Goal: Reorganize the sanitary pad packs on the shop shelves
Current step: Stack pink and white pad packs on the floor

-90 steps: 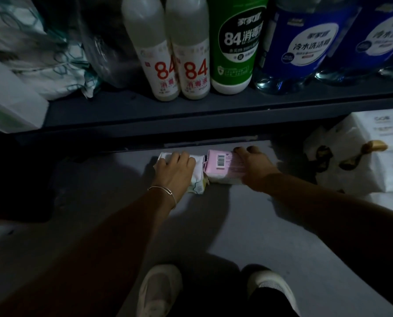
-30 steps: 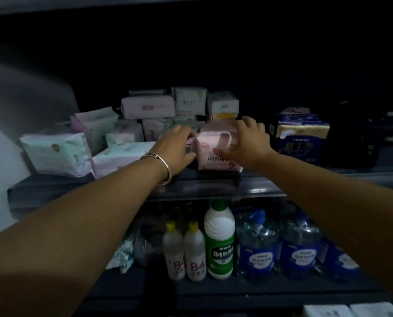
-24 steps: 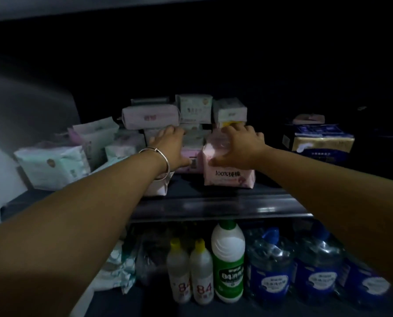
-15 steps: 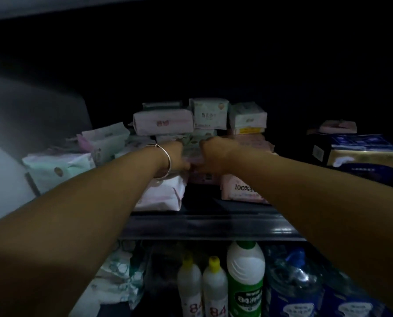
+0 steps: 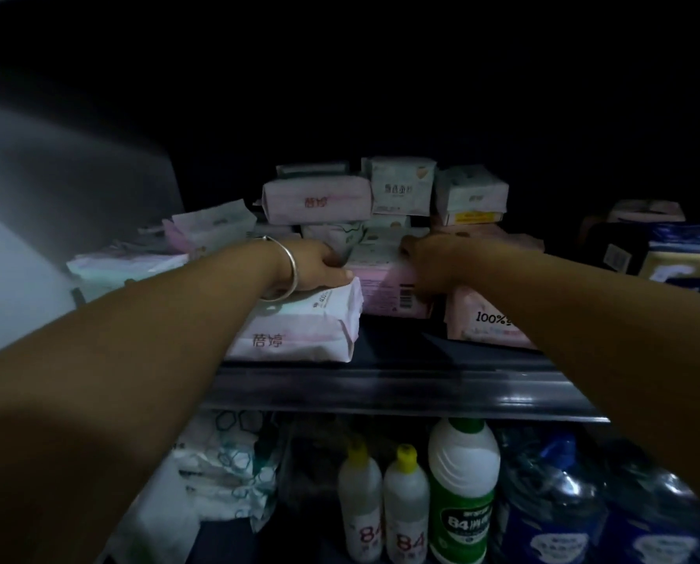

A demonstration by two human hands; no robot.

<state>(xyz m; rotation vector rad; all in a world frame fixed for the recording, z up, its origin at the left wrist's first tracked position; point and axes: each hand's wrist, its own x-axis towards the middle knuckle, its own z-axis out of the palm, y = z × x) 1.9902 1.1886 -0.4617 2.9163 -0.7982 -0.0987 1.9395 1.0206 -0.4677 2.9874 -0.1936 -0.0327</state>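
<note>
Nearest the camera, both forearms reached forward and slightly up over the front lip of the shelf point(image 5: 381, 388), converging toward its middle. The left hand point(image 5: 313, 264), a bangle point(image 5: 287, 270) on its wrist, lay palm down on the top rear edge of a white pack point(image 5: 299, 323) at the shelf front; its fingers ran forward over that edge, but whether they curled round anything could not be told. That white pack lay flat, its long axis across the shelf, its printed face toward the camera. The right hand point(image 5: 430, 262) reached to a pink pack point(image 5: 385, 291) lying flat just behind, barcode end facing out; its fingers were hidden, so its hold could not be judged. Right of it stood a pale pink pack point(image 5: 482, 319). Farther back, more packs point(image 5: 381, 193) lay stacked lengthwise across the shelf.
</note>
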